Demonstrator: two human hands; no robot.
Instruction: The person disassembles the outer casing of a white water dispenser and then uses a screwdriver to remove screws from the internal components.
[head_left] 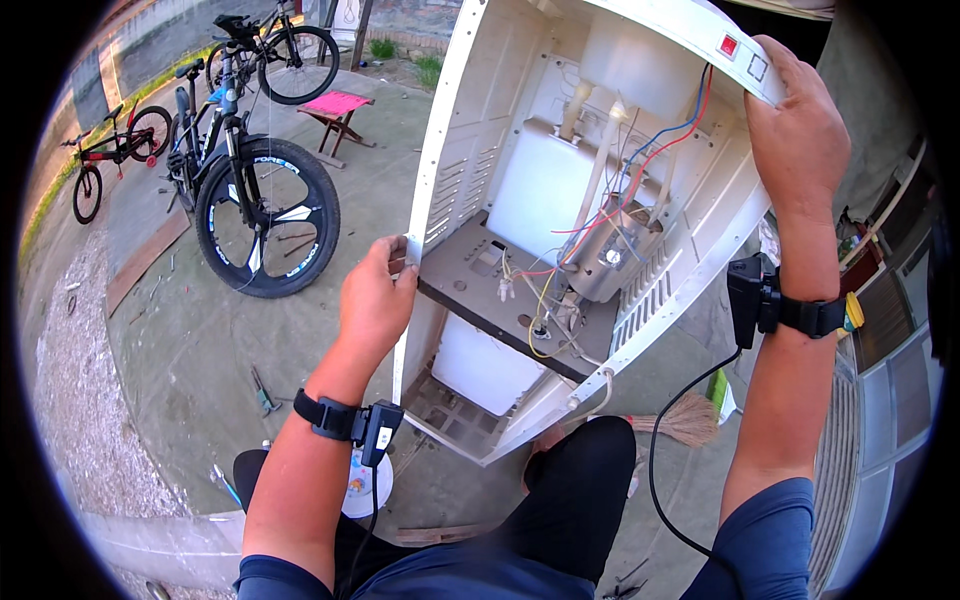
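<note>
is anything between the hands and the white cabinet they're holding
Nothing visible. The left hand grips the white cabinet directly on its side edge, and the right hand clasps its top panel. The loose wires lie inside the open back, clear of both grips.

I am seeing the open cabinet (600, 200) at frame centre crowded by wires (640, 160) and tank (545, 185); bare concrete (200, 340) lower left is lying open.
</note>
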